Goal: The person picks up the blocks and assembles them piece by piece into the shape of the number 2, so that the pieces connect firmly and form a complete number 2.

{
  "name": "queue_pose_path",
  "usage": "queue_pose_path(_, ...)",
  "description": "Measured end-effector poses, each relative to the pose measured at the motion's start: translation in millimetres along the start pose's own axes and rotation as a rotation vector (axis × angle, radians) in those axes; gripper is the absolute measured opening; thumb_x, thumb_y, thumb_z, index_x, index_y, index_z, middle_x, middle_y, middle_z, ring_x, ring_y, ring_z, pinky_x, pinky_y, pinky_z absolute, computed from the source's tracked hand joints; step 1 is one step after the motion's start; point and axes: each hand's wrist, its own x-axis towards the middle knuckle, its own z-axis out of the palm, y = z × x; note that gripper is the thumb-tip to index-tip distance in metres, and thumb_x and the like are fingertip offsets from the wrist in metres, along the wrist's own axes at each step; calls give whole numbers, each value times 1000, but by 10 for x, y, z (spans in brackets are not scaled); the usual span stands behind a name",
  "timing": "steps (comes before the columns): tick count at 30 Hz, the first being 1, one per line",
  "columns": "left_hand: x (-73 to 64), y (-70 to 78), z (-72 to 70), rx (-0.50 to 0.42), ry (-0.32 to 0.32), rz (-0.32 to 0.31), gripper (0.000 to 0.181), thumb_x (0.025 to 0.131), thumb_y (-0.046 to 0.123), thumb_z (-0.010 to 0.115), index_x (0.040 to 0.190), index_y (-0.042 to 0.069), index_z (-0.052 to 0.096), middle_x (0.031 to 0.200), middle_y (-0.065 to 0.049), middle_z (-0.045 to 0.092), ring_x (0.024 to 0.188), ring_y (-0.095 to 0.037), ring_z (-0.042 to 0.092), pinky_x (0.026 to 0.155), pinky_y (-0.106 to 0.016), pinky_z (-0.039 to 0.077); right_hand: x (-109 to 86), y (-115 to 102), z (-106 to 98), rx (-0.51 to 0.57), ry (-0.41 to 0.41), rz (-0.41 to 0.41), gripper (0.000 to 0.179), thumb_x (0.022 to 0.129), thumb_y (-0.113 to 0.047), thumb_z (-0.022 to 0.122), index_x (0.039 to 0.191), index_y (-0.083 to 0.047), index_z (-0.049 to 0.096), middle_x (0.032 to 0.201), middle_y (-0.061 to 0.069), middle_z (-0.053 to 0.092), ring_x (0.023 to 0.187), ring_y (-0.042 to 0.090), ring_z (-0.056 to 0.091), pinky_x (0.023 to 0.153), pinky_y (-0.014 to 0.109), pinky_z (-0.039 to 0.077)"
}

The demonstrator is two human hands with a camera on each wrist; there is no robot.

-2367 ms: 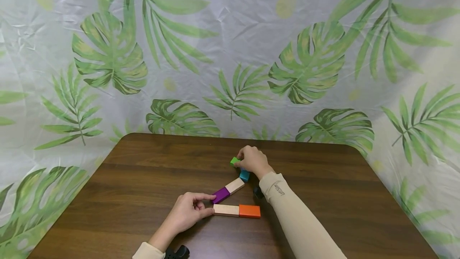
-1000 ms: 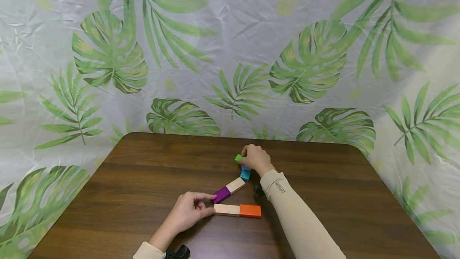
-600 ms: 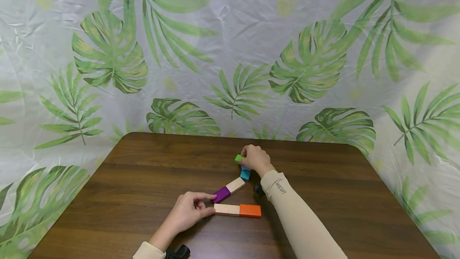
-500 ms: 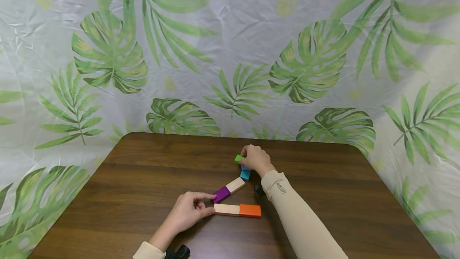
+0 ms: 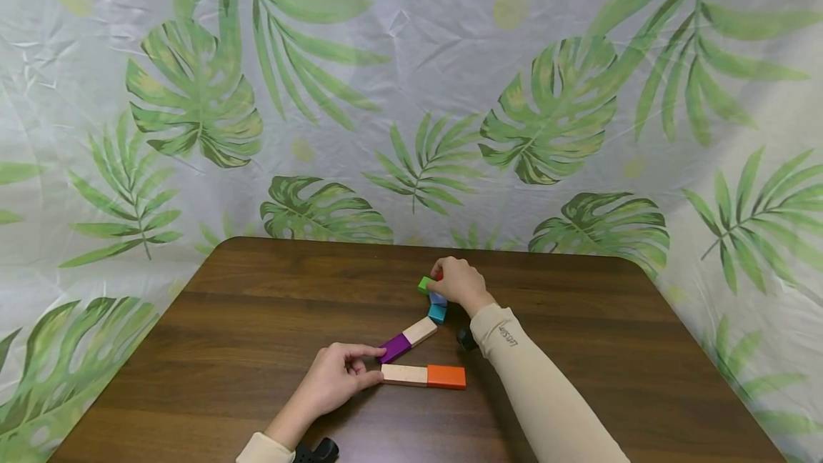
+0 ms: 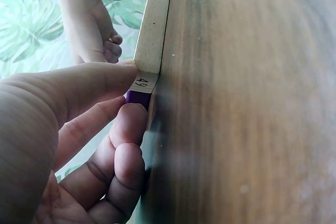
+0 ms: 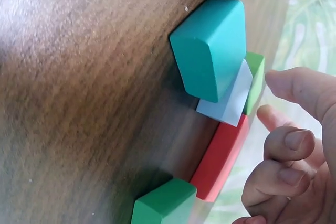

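Observation:
My left hand (image 5: 337, 377) pinches the corner where a purple block (image 5: 395, 348) meets a plain wooden block (image 5: 404, 375), index finger on the purple, thumb on the plain one. An orange block (image 5: 446, 377) continues the plain one; another pale block (image 5: 420, 331) adjoins the purple. At the far end, my right hand (image 5: 459, 284) hovers around a light green block (image 5: 423, 286), thumb overlapping it. In the right wrist view its thumb and loosely bent fingers stand apart from the light green, pale blue (image 7: 228, 103), teal (image 7: 210, 45) and red (image 7: 223, 156) blocks.
A dark green block (image 7: 165, 203) lies by the red one in the right wrist view. The brown wooden table (image 5: 257, 306) has its back edge just beyond my right hand. A leaf-patterned cloth (image 5: 411, 91) hangs behind it.
The light green block has shifted slightly right and back with my right hand. That hand has since loosened, and red now shows by its fingers. My left hand has stayed put.

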Motion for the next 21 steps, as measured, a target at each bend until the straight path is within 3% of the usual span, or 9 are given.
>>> queue_pose_path(6,2,3,-5,-5,-2,-3,30,87,23,90,116,17,85,64,9,62,53,1,44,50,-19,34,-16,-21,32,2,5,-8,23,98,-32,80,113,-15,78,106,8,76,81,23,64,66,38,50)
queue_pose_path(21,3,18,-4,0,0,9,31,87,22,91,116,16,84,64,8,62,52,1,43,50,-19,32,-3,-2,62,0,9,-29,22,98,-32,80,113,-16,77,108,6,76,84,23,67,71,40,54)
